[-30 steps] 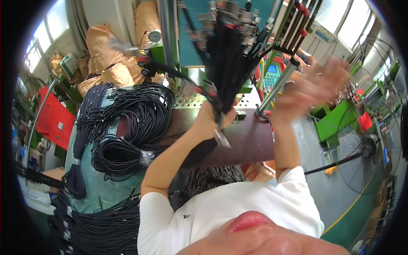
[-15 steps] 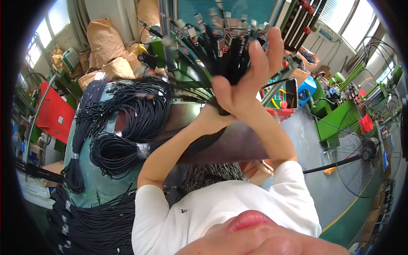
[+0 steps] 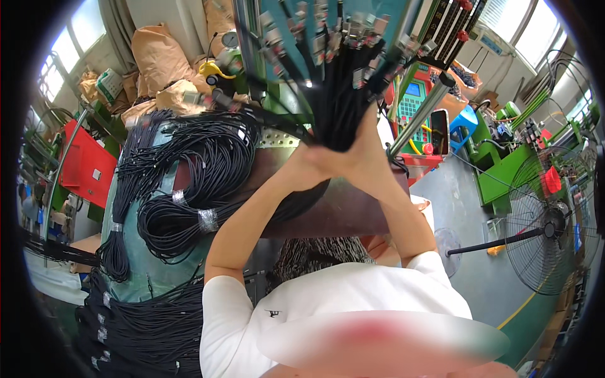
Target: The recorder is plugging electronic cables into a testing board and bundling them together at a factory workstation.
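Observation:
In front of me a thick bundle of black cables [image 3: 340, 116] stands upright, its metal connector ends fanned out at the top and blurred by motion. Round its lower part, my left hand [image 3: 310, 165] is closed. My right hand [image 3: 367, 154] presses against the bundle's right side and is closed round it too, with most of its fingers hidden. The two hands touch below the bundle. Left of them, on the table, lie tied coils of black cable [image 3: 167, 220] with loose ends spread toward the back.
More black cables [image 3: 148, 334] lie at the lower left. A green control panel with keys [image 3: 413, 107], a metal post [image 3: 421, 120] and a phone [image 3: 440, 131] are right of my hands. A standing fan [image 3: 551, 227] is farther right. Paper sacks [image 3: 161, 60] stand at the back left.
My right hand, open with raised fingers half a second ago, has come down and closed against the cable bundle. The connector ends have shifted and spread; my left hand keeps its hold.

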A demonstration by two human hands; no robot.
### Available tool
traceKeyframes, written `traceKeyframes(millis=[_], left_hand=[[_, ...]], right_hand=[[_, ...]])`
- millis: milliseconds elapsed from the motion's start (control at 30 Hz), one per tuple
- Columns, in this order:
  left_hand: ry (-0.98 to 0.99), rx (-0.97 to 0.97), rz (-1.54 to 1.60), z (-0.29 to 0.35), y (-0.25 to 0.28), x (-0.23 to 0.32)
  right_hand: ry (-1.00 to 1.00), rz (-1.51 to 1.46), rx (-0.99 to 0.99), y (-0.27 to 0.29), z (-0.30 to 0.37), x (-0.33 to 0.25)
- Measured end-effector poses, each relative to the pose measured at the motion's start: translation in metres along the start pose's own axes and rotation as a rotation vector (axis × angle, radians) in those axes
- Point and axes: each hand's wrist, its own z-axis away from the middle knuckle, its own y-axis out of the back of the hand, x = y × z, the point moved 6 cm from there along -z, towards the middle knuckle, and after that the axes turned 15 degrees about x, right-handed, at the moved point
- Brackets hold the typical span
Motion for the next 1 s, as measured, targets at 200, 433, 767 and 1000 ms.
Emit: traceKeyframes(millis=[200,433,767,1000], left_hand=[[-0.074,0.247,-0.465,0.003,-0.014,-0.008],[0.102,0.215,-0.060,0.015,-0.004,0.000],[-0.015,0.245,0.159,0.006,0.006,0.006],[-0.058,0.223,-0.011,0.018,0.005,-0.004]], right_hand=[[-0.243,-0.232,0.310,0.012,0.003,0.050],[0.047,0.103,0.040,0.032,0.008,0.028],[0.848,0.384,0.377,0.033,0.012,-0.031],[0.244,0.499,0.046,0.028,0.009,-0.010]])
